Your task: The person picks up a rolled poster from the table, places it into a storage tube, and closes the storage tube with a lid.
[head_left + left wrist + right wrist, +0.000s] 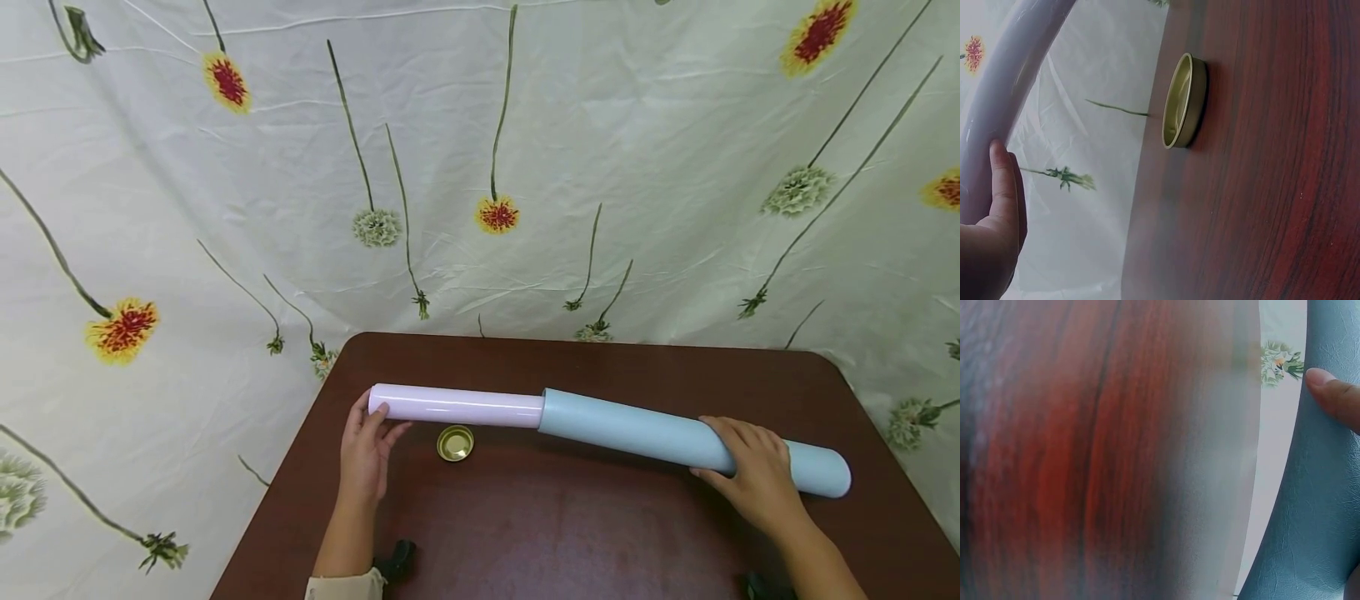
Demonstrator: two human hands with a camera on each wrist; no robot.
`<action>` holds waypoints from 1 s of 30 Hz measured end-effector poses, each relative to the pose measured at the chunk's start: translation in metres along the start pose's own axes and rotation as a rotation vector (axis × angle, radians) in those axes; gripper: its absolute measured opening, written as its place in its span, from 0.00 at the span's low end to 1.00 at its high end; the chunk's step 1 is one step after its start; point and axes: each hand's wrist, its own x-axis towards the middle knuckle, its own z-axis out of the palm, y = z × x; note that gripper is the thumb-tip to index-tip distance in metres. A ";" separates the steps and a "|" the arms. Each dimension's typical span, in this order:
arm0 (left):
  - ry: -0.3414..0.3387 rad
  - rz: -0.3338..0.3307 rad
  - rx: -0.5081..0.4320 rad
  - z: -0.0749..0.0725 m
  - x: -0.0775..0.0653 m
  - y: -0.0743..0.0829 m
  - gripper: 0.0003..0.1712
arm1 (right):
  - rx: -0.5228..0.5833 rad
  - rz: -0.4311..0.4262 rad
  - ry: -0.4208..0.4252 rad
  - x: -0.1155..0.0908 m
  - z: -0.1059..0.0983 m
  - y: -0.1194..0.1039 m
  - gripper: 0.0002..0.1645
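A glossy pale lilac tube (457, 406) runs into the open left end of a wider light blue tube (630, 427), with its inner part hidden there. My left hand (365, 454) holds the lilac tube near its far left end, thumb on the near side. In the left wrist view, fingers (1004, 187) press along the lilac surface. My right hand (753, 471) grips the blue tube right of its middle from above. The right thumb (1332, 394) lies on its leathery-textured side in the right wrist view. Both tubes overlap the tabletop in the head view, the blue one sloping down rightward.
A shallow round gold lid (455, 443) lies on the dark red-brown wooden table (570, 517), just below the lilac tube. Behind the table hangs a white flower-printed cloth (450, 167). A small black object (401, 558) is beside my left forearm.
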 end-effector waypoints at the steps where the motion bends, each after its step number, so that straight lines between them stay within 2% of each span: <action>1: -0.002 0.000 -0.002 0.000 0.000 0.000 0.21 | 0.001 0.000 -0.001 0.000 0.000 0.000 0.52; 30: -0.052 0.012 -0.011 0.003 -0.001 -0.001 0.23 | 0.015 -0.030 0.014 0.002 0.000 -0.006 0.52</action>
